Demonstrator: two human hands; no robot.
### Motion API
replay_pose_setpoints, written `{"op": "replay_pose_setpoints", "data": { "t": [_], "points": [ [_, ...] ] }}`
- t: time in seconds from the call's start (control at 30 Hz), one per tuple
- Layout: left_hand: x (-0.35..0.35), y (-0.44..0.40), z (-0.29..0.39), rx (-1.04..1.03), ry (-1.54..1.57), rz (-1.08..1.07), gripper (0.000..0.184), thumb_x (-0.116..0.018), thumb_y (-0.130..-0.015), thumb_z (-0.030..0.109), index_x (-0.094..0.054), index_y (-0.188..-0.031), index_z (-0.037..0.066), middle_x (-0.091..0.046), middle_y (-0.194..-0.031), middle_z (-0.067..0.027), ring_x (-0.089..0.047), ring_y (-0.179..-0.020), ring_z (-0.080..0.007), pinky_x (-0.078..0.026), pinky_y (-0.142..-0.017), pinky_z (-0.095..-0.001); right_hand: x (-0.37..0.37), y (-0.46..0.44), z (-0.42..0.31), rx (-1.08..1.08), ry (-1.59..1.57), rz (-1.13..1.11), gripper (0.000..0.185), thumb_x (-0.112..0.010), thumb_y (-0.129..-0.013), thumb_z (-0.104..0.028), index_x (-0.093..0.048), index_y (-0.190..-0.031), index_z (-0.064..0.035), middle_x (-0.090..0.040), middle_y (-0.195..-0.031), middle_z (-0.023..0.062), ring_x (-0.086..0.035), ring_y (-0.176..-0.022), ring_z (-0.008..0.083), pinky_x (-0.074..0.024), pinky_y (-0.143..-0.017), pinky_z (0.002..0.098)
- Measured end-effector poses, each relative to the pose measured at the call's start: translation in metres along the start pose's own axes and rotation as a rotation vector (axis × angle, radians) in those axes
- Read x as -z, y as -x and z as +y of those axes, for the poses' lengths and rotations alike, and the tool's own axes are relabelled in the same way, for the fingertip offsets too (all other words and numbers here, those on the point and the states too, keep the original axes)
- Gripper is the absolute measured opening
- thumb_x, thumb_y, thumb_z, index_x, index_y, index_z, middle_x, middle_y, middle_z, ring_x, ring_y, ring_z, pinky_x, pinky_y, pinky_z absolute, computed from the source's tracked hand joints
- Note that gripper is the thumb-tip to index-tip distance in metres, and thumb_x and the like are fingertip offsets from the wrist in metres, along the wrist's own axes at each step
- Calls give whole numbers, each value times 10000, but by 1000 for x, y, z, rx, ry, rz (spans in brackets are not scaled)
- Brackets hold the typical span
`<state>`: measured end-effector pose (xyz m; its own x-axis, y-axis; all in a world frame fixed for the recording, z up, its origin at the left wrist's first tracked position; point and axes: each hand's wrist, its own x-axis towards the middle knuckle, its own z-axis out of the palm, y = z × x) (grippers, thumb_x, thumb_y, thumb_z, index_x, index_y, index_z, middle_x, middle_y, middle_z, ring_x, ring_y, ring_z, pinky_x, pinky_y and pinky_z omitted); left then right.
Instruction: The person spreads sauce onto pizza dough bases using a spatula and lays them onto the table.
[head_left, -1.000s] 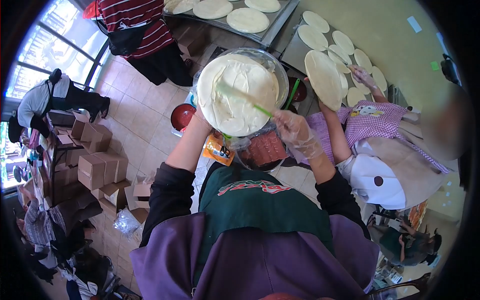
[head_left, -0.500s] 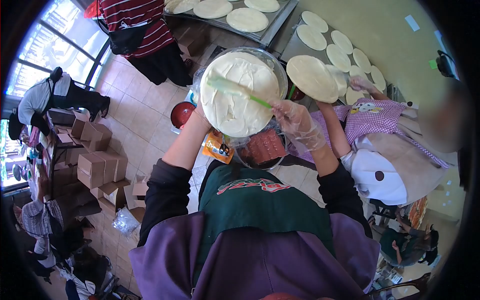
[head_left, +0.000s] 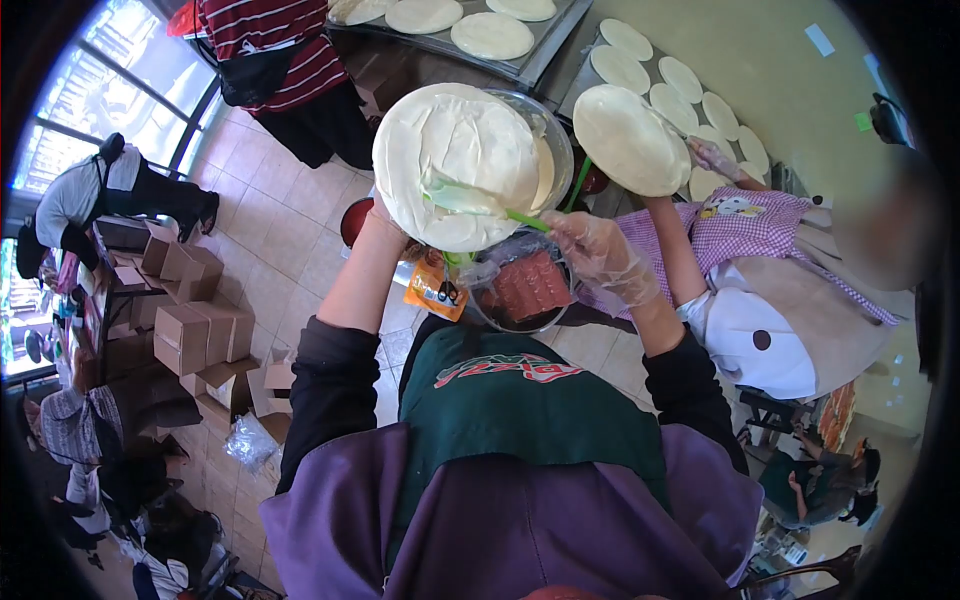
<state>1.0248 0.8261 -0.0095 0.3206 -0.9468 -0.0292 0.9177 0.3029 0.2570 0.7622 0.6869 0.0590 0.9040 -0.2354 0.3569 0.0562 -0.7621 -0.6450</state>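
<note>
My left hand (head_left: 393,228) is under the near-left edge of a round pizza base (head_left: 450,140) covered in thick white spread, and grips it; most of its fingers are hidden below. In my right hand (head_left: 607,258), which wears a clear plastic glove, is the handle of a green spatula (head_left: 470,197). Its blade, coated in white spread, lies on the near part of the base. Behind the base stands a large clear bowl (head_left: 562,132) with pale spread inside. Closer to my apron, another clear container holds reddish-brown minced meat (head_left: 530,287).
At my right a co-worker in a checked apron (head_left: 740,235) holds up another coated base (head_left: 632,140). Trays of round bases (head_left: 492,36) stand beyond. An orange packet (head_left: 436,290) lies near the meat. Cardboard boxes (head_left: 205,333) sit on the floor at left.
The base in my left hand has moved left and slightly away from me, showing more of the bowl. The spatula blade has shifted toward the base's near side.
</note>
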Motion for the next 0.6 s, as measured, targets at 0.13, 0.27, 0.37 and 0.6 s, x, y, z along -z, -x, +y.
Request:
{"op": "replay_pose_setpoints", "data": {
  "t": [0.13,0.27,0.37,0.6],
  "points": [
    [8,-2,4,-5,102,-162,488,-379,-957,370,-403,-1370,112,-436,-1388,-105,-431,-1255,-292,-330,-1069,-463,4,15,4,93,-119,-162,197,-579,-848,-8,-623,-1036,-45,-660,-850,138,-653,-719,258,-523,-651,311],
    [10,5,10,-39,115,-233,492,-386,-954,370,-398,-1373,112,-434,-1391,-100,-427,-1258,-294,-328,-1073,-459,8,17,-6,-27,-198,-160,202,-568,-856,-5,-627,-1048,-26,-659,-885,140,-651,-740,247,-509,-673,299],
    [14,7,11,-29,160,-284,498,-392,-951,373,-392,-1379,118,-428,-1397,-105,-429,-1258,-299,-331,-1071,-466,-1,5,-11,-155,-186,30,209,-584,-837,-1,-619,-1038,-47,-662,-810,132,-660,-700,256,-530,-635,324],
    [8,9,9,-137,42,-142,515,-406,-945,390,-395,-1374,105,-448,-1378,-109,-445,-1244,-297,-352,-1058,-456,-3,19,-3,23,-96,-144,197,-567,-870,-40,-622,-1058,-20,-661,-851,151,-654,-752,257,-515,-697,313]
  ]
}}
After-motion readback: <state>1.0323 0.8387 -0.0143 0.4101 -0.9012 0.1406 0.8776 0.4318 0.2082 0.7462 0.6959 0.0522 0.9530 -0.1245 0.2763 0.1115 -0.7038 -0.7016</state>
